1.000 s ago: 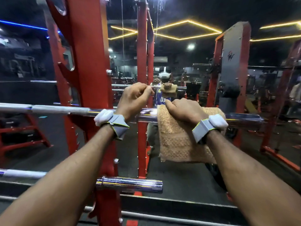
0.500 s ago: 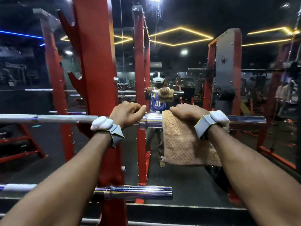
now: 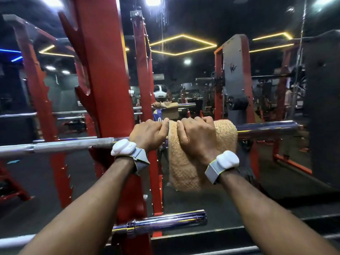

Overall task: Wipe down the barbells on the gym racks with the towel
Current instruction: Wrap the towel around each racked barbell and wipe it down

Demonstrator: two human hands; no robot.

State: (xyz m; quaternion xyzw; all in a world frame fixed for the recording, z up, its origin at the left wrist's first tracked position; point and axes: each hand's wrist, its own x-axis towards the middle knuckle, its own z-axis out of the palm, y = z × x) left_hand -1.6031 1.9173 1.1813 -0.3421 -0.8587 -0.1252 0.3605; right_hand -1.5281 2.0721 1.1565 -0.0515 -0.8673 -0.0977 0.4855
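A chrome barbell (image 3: pixel 73 145) lies across the red rack at chest height, its sleeve (image 3: pixel 266 127) running off to the right. A tan towel (image 3: pixel 226 137) is draped over the bar and hangs down below it. My right hand (image 3: pixel 197 138) grips the towel round the bar. My left hand (image 3: pixel 149 134) grips the bar right beside the towel's left edge, touching the right hand. A second barbell (image 3: pixel 165 222) rests lower down, its chrome sleeve end pointing right.
A red rack upright (image 3: pixel 103 89) stands just left of my hands, with a second upright (image 3: pixel 143 80) behind it. A mirror ahead reflects a person and the towel. A dark padded machine (image 3: pixel 323 107) stands at the right. Another red rack (image 3: pixel 237 80) is beyond.
My left hand has slid right along the bar until it meets my right hand at the towel. The towel is bunched closer round the bar. The camera has tilted upward.
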